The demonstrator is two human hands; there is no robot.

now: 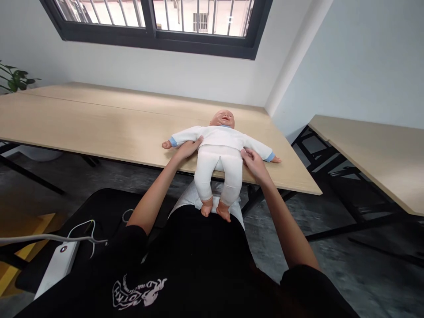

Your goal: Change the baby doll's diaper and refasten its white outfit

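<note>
A baby doll [220, 138] lies on its back on the wooden table [132, 132], its head toward the wall and its legs hanging over the front edge. It wears a white top with blue cuffs and white trousers [205, 170]; its feet are bare. Beside the doll's waist on the left, my left hand [190, 148] touches the top's lower side, its fingers partly hidden by the cloth. On the other side, my right hand [254, 161] has its fingers closed at the hem near the waist.
A second table [374, 150] stands at the right. A black chair [109, 203] at the lower left holds a white power strip [58, 267] with cables. Behind are a barred window [198, 17] and, far left, a plant [18, 79].
</note>
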